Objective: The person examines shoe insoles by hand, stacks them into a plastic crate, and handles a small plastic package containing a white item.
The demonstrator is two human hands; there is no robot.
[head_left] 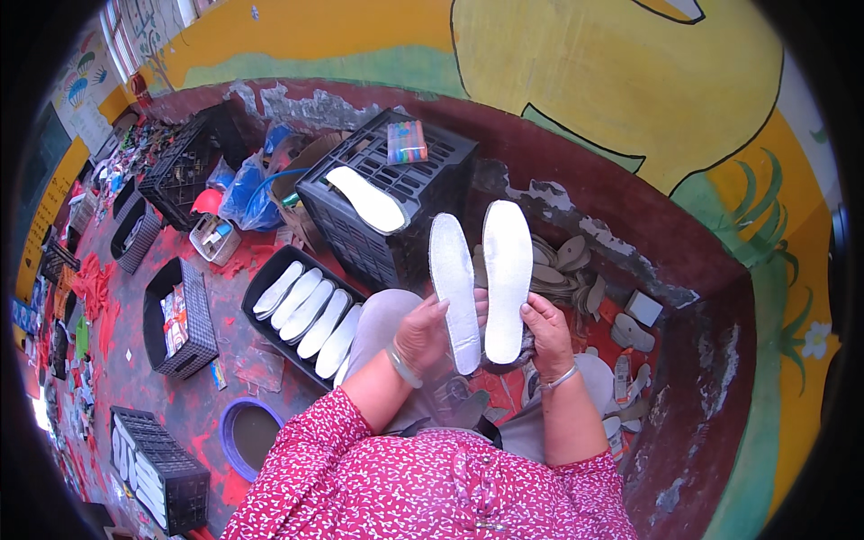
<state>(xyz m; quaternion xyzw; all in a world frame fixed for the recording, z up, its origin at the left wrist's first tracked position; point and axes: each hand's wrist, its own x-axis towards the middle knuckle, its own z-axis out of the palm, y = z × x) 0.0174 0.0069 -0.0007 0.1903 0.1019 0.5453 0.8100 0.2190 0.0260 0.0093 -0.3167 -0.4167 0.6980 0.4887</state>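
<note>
Two white insoles are held upright side by side with a narrow gap between them, nearer the person than the large black crate [346, 241] and to its right. The left insole [453, 288] is in the left grip [421, 335], closed about its lower part, with fingers showing in the gap behind. The right insole [507, 279] is in the right grip [547, 333], closed on its lower right edge with the thumb in front. A bracelet circles each wrist.

On top of the crate lie a single insole [371, 202], slanting near the front edge, and a pack of coloured pens [407, 142] farther back. On the person's side of the crate, to its left, a black tray [279, 349] contains a row of pale insoles [304, 309]. To the right of the crate lies a heap of insoles [571, 270], partly hidden by the held pair. Left of the crate are blue plastic bags [245, 193] and, farther left, a checkered basket [193, 353]. A purple basin [227, 434] stands on the floor [126, 315], left of the crate and toward the person. Behind the crate rises a painted wall [306, 58].
</note>
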